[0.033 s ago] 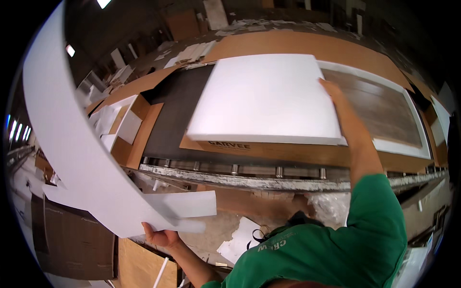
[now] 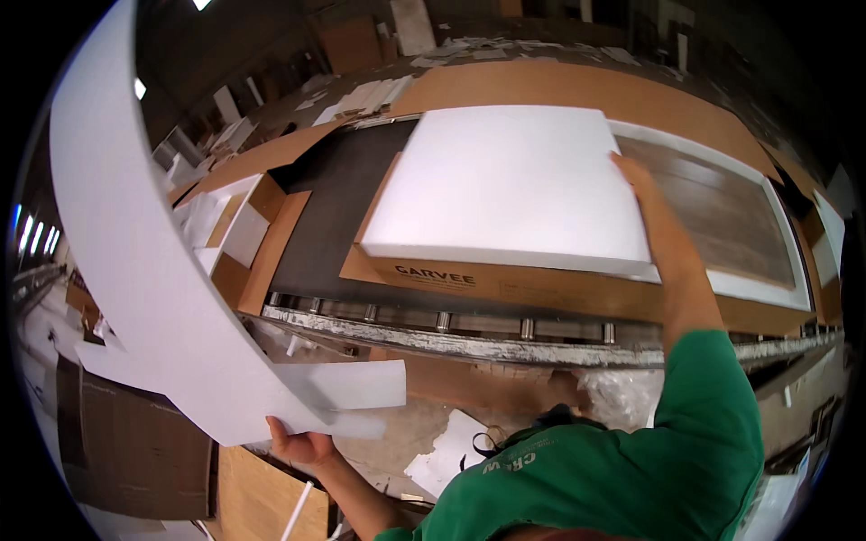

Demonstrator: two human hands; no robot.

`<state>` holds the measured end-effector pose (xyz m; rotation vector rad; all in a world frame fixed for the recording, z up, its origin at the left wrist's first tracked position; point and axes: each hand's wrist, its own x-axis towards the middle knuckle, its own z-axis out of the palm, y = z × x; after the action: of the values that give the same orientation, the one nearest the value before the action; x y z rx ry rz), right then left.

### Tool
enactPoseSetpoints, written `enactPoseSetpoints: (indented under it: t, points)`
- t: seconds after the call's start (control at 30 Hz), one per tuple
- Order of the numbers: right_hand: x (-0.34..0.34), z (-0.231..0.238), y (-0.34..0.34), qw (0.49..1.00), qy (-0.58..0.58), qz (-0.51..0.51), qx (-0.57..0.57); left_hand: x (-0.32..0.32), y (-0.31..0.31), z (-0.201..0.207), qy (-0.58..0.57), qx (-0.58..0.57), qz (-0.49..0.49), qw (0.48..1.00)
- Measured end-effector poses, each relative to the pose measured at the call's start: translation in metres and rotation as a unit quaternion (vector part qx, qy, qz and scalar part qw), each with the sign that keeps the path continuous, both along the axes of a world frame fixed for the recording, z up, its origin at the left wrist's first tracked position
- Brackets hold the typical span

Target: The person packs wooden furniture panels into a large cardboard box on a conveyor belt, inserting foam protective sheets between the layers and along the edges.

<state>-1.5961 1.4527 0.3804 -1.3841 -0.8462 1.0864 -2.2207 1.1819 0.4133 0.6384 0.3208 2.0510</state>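
My left hand point(image 2: 302, 445), low at the left, is closed on the near end of a long white foam sheet point(image 2: 153, 261). The sheet rises up the left side of the view, with shorter strips jutting from its lower end. Over on the right, my right hand point(image 2: 629, 173) grips the right edge of a thick white foam slab point(image 2: 505, 185); part of its grip is hidden. The slab lies over the left part of an open cardboard box point(image 2: 541, 290). To its right, a brown wood-look panel point(image 2: 699, 198) shows inside the box, framed by white foam.
The box rests on a roller conveyor point(image 2: 442, 322) with a dark surface point(image 2: 329, 198) at left. A small carton with white foam point(image 2: 239, 221) stands at the left end. Large cardboard point(image 2: 577, 81) lies behind. Clear plastic wrap point(image 2: 618, 397) and white scraps litter the floor.
The foam slab has shifted slightly right and away from me, uncovering more of the box's left edge and printed front. My left hand still holds the sheet.
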Motion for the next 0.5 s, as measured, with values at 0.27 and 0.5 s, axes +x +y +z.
enactPoseSetpoints:
  t: [0.27, 0.5]
  points:
    - [0.022, -0.039, 0.035, 0.998, -0.041, -0.003, -0.044, 0.024, 0.023, 0.009, 0.005, -0.071, 0.047, 0.996]
    - [-0.02, -0.02, 0.024, 0.763, -0.628, 0.041, -0.147, 0.088, 0.074, 0.043, 0.038, -0.069, 0.0, 0.997]
